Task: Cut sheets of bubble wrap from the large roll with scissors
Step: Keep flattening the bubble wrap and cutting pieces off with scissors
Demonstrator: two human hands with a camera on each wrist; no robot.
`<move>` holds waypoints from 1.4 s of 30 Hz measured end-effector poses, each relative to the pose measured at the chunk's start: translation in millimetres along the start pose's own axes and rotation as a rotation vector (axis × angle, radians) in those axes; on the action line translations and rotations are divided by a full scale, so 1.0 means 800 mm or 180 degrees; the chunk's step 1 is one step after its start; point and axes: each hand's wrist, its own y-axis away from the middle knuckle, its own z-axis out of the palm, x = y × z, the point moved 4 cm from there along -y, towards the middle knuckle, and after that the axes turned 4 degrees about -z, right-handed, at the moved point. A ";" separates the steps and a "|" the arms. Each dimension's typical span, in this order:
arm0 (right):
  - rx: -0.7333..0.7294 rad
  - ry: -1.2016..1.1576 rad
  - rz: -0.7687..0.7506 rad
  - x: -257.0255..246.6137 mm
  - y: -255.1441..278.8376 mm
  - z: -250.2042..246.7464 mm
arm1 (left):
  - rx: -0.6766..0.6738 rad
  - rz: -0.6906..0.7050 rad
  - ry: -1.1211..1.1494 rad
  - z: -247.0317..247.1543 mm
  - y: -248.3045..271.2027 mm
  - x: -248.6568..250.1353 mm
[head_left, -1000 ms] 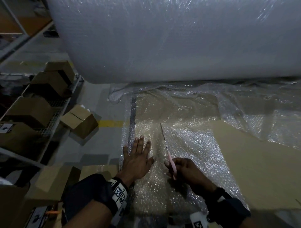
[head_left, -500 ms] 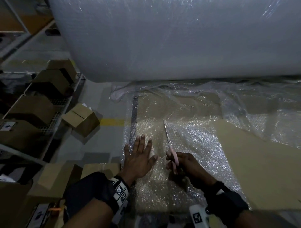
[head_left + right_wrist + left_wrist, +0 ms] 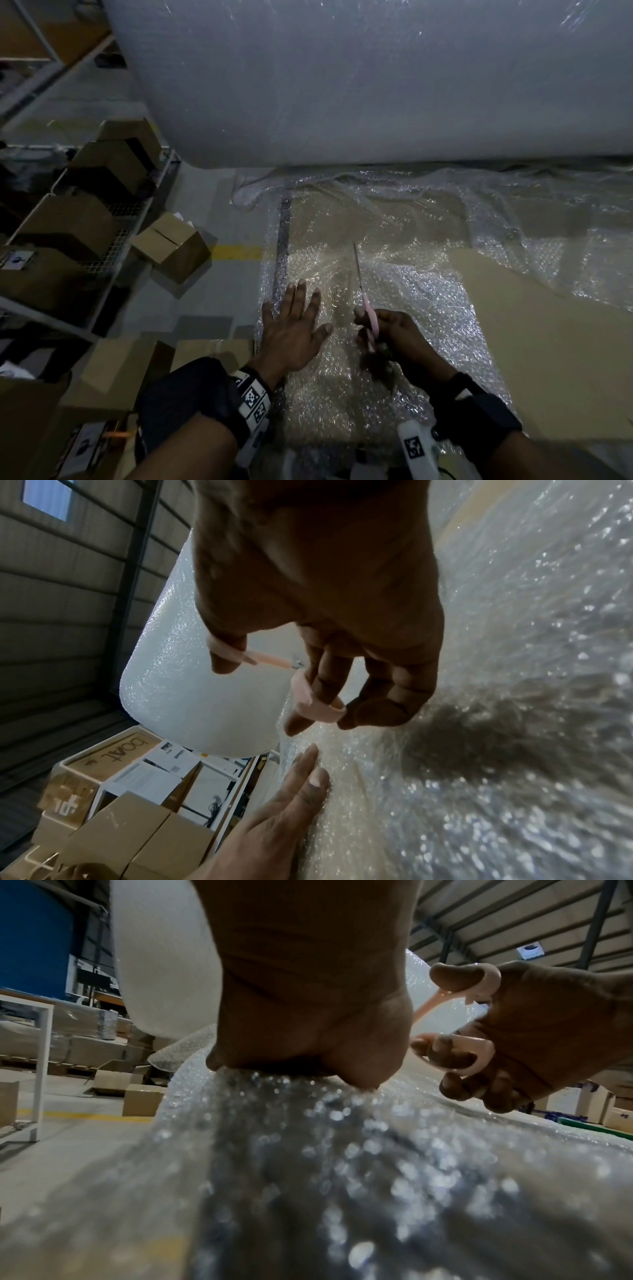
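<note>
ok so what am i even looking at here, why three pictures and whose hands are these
No machine here: a person wears three cameras, one on the head and one on each wrist, so you see the same moment three ways. The head view looks down at the floor, where bubble wrap is spread out from a large roll. The left hand lies flat on the wrap with straight fingers. The right hand has its grip through the loops of pink-handled scissors, blades pointing toward the roll. The wrist views show these hands close up. Cardboard boxes sit to the left.

Bubble wrap [image 3: 404, 301] glossy clear plastic; scissors [image 3: 370, 317] matt pink plastic handles.
</note>
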 end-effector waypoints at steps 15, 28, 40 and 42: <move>0.0332 0.0982 -0.0491 -0.052 0.042 -0.071 | 0.0008 0.0004 0.0034 -0.001 0.000 0.000; 0.2077 0.3202 -0.0132 0.010 0.129 -0.299 | 0.0462 0.0063 0.0900 -0.077 0.020 0.044; 0.1415 0.3893 -0.0460 0.039 0.093 -0.371 | 0.0795 -0.0297 0.2121 -0.005 0.131 0.200; 0.1283 0.4169 -0.0586 0.044 0.088 -0.378 | 0.0798 -0.0373 0.2147 0.011 0.140 0.236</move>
